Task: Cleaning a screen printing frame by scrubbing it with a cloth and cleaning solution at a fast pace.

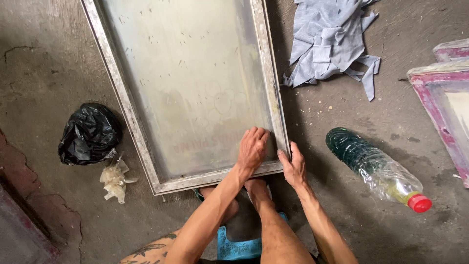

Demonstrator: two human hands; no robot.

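frame: big rectangular screen-printing frame with a grey metal border and pale mesh (195, 83), lying flat on the rough concrete floor (49, 58), near corner right in front of the person's knees, so both hands reach it without stretching

left hand (252, 149): palm down on the mesh just inside the near right corner, fingers spread flat and pointing away from the body. Not gripping anything, just pressing on the surface

right hand (293, 166): hooked on the outside of the frame's right rail at that corner, fingers half curled, thumb against the metal edge. Looks to me like it's bracing the frame so it doesn't slide

arms: both forearms angle in from below, left one crossing over toward the right

bottle: clear plastic bottle with a red cap and dark green liquid (378, 168), on its side just right of the hands

other bits: grey rag strips (332, 41) beyond the frame's right side, black plastic bag (89, 133) and a crumpled pale wad (115, 180) to its left, pink-stained frame (442, 98) at the right edge
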